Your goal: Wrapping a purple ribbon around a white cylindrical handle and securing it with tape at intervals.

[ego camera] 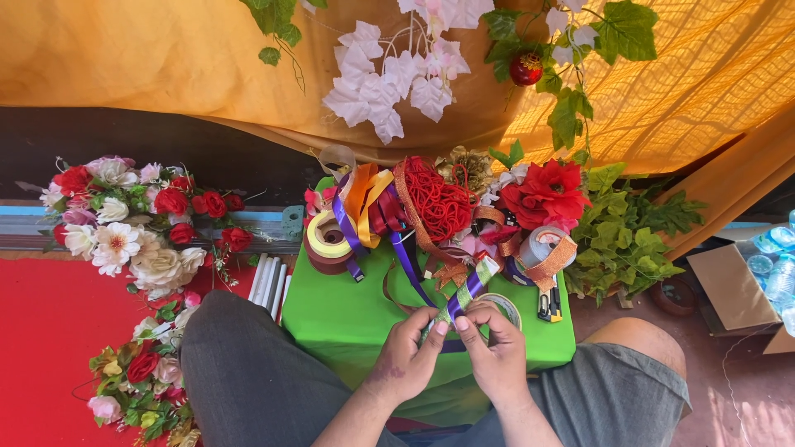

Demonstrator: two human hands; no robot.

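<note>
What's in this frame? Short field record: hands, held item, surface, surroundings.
left hand: pinches purple ribbon
right hand: pinches same ribbon, beside tape roll
surface: green-covered box on lap
on box: ribbon spools, red mesh, utility knife
left side: artificial flowers, red carpet
backdrop: orange drape

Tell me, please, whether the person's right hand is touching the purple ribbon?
Touching: the head view shows the right hand pinching the purple ribbon at the fingertips, opposite the left hand.
</note>
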